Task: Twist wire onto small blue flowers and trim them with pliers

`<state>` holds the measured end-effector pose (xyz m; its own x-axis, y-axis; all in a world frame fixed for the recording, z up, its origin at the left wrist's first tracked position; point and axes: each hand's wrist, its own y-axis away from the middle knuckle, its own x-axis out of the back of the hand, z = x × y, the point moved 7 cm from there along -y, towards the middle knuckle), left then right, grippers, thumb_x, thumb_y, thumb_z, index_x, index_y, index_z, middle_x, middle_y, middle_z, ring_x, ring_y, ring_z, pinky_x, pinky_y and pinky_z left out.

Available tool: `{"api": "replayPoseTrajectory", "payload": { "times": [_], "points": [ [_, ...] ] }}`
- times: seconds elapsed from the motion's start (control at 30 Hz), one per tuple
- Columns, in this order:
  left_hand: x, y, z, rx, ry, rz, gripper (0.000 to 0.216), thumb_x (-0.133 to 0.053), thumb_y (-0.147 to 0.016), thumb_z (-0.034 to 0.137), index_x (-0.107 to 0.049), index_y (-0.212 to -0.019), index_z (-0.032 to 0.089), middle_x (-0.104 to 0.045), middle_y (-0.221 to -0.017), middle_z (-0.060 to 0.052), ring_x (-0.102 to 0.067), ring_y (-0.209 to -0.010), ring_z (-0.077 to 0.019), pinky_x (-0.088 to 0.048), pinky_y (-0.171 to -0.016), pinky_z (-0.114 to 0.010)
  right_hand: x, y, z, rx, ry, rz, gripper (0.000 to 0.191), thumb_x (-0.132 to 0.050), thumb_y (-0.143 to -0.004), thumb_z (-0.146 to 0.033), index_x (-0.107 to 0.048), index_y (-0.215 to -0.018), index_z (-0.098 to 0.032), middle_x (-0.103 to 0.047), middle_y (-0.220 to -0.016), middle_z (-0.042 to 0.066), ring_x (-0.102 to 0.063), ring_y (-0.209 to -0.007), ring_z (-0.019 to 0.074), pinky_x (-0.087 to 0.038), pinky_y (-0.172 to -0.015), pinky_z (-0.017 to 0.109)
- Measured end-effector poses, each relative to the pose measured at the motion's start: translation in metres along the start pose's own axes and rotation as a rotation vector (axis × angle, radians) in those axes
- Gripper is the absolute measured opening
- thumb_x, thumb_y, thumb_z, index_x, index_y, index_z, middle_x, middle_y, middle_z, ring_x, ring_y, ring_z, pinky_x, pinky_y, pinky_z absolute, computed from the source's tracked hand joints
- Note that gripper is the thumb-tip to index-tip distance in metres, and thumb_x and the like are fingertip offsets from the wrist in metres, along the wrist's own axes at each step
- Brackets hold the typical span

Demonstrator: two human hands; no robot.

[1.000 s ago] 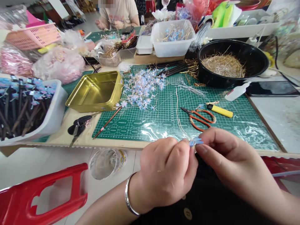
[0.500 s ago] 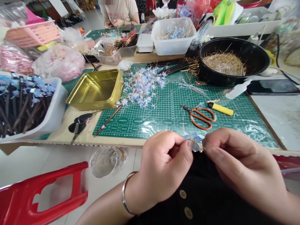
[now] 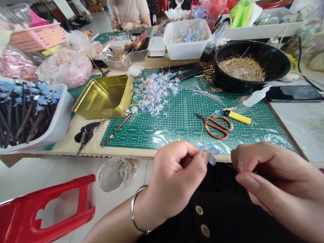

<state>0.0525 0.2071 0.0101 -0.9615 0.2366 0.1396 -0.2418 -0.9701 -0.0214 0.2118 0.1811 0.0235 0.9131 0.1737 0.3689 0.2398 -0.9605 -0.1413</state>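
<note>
My left hand (image 3: 181,175) pinches a small blue artificial flower (image 3: 212,153) between thumb and forefinger, just above my lap at the table edge. To its right, apart from the flower, my right hand (image 3: 273,179) has its fingers curled and its thumb tip close under the forefinger. Whatever it may hold is too fine to make out. Beyond the hands, orange-handled scissors (image 3: 215,126) lie on the green cutting mat (image 3: 177,135), beside a yellow-handled tool (image 3: 238,116). A heap of blue flowers on thin wires (image 3: 155,92) rests farther back.
A gold tin (image 3: 103,98) stands left of the heap. A black basin (image 3: 253,87) of wire bits sits back right, near a glue bottle (image 3: 257,96) and phone (image 3: 295,93). At left are a tub of stems (image 3: 62,114) and a red stool (image 3: 22,216). Another person (image 3: 129,13) sits opposite.
My right hand has moved right, away from the flower, and its fingers have loosened a little. My left hand stays nearly in place with the flower.
</note>
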Motion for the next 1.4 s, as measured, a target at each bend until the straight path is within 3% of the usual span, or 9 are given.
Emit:
{"api": "replayPoseTrajectory", "payload": {
  "times": [0.1, 0.27, 0.43, 0.57, 0.77, 0.93, 1.03, 1.23, 1.4],
  "points": [
    [0.002, 0.001, 0.001, -0.050, -0.058, 0.017, 0.028, -0.058, -0.089, 0.021, -0.051, -0.062, 0.017, -0.040, -0.054, 0.006, -0.038, -0.051, -0.0059, -0.031, -0.047, -0.019, 0.010, -0.001, -0.003, 0.039, 0.171, 0.051, 0.015, -0.057, -0.094, -0.031, -0.054, -0.080, -0.028, -0.054, -0.063, -0.005, -0.052, -0.052, 0.0115, -0.043, -0.046, 0.023],
    [0.001, -0.003, 0.003, -0.155, -0.208, 0.076, 0.029, -0.055, -0.091, 0.021, -0.049, -0.063, 0.017, -0.040, -0.054, 0.006, -0.038, -0.051, -0.0069, -0.032, -0.049, -0.022, 0.036, 0.003, -0.010, 0.145, 0.380, 0.337, 0.008, -0.054, -0.095, -0.021, -0.057, -0.092, -0.028, -0.059, -0.079, 0.000, -0.056, -0.063, 0.0142, -0.044, -0.050, 0.025],
    [-0.011, -0.007, 0.013, -0.316, -0.406, 0.066, 0.020, -0.056, -0.091, 0.018, -0.058, -0.071, 0.015, -0.051, -0.060, 0.003, -0.045, -0.058, -0.0089, -0.034, -0.056, -0.025, 0.005, -0.014, -0.028, 0.389, 0.618, 0.180, 0.007, -0.057, -0.092, -0.016, -0.060, -0.098, -0.019, -0.065, -0.086, 0.006, -0.062, -0.077, 0.0170, -0.050, -0.069, 0.029],
    [-0.012, -0.013, 0.009, -0.325, -0.424, 0.043, 0.017, -0.057, -0.092, 0.019, -0.060, -0.076, 0.015, -0.055, -0.065, 0.002, -0.049, -0.063, -0.0095, -0.037, -0.061, -0.024, 0.005, -0.030, -0.017, 0.300, 0.527, 0.190, 0.010, -0.056, -0.091, -0.015, -0.060, -0.082, -0.018, -0.064, -0.073, 0.001, -0.059, -0.068, 0.0143, -0.046, -0.062, 0.027],
    [-0.009, -0.031, -0.003, -0.183, -0.383, -0.026, 0.017, -0.057, -0.093, 0.026, -0.063, -0.079, 0.019, -0.060, -0.070, 0.003, -0.054, -0.068, -0.0108, -0.040, -0.063, -0.024, 0.017, -0.043, 0.022, -0.086, 0.245, 0.165, 0.018, -0.056, -0.091, -0.027, -0.061, -0.075, -0.022, -0.058, -0.064, -0.003, -0.051, -0.056, 0.0130, -0.039, -0.048, 0.024],
    [-0.016, -0.041, -0.022, 0.144, -0.097, -0.202, 0.038, -0.043, -0.099, 0.043, -0.058, -0.074, 0.018, -0.057, -0.066, 0.002, -0.055, -0.060, -0.0102, -0.043, -0.056, -0.023, 0.019, -0.047, 0.020, -0.049, 0.293, 0.161, 0.016, -0.054, -0.091, -0.022, -0.061, -0.077, -0.020, -0.063, -0.071, 0.001, -0.056, -0.065, 0.0154, -0.042, -0.057, 0.027],
    [-0.023, -0.042, -0.030, 0.305, 0.132, -0.282, 0.035, -0.051, -0.094, 0.046, -0.060, -0.077, 0.016, -0.061, -0.070, 0.001, -0.062, -0.062, -0.0107, -0.050, -0.057, -0.021, 0.017, -0.049, 0.017, -0.009, 0.309, 0.125, 0.016, -0.054, -0.090, -0.020, -0.061, -0.076, -0.021, -0.064, -0.071, 0.001, -0.056, -0.064, 0.0152, -0.041, -0.058, 0.028],
    [-0.031, -0.039, -0.031, 0.341, 0.154, -0.341, 0.038, -0.052, -0.094, 0.046, -0.061, -0.073, 0.015, -0.060, -0.061, 0.001, -0.054, -0.049, -0.0079, -0.037, -0.045, -0.018, 0.021, -0.048, 0.022, -0.106, 0.202, 0.096, 0.019, -0.059, -0.088, -0.030, -0.061, -0.071, -0.021, -0.054, -0.061, -0.002, -0.047, -0.055, 0.0124, -0.036, -0.048, 0.024],
    [-0.034, -0.034, -0.030, 0.327, 0.114, -0.373, 0.041, -0.048, -0.096, 0.046, -0.058, -0.070, 0.016, -0.051, -0.051, 0.004, -0.044, -0.047, -0.0071, -0.032, -0.048, -0.020, 0.020, -0.049, 0.031, -0.188, 0.085, 0.023, 0.024, -0.062, -0.087, -0.038, -0.062, -0.071, -0.021, -0.054, -0.062, -0.002, -0.046, -0.056, 0.0123, -0.036, -0.048, 0.023]
  ]
}}
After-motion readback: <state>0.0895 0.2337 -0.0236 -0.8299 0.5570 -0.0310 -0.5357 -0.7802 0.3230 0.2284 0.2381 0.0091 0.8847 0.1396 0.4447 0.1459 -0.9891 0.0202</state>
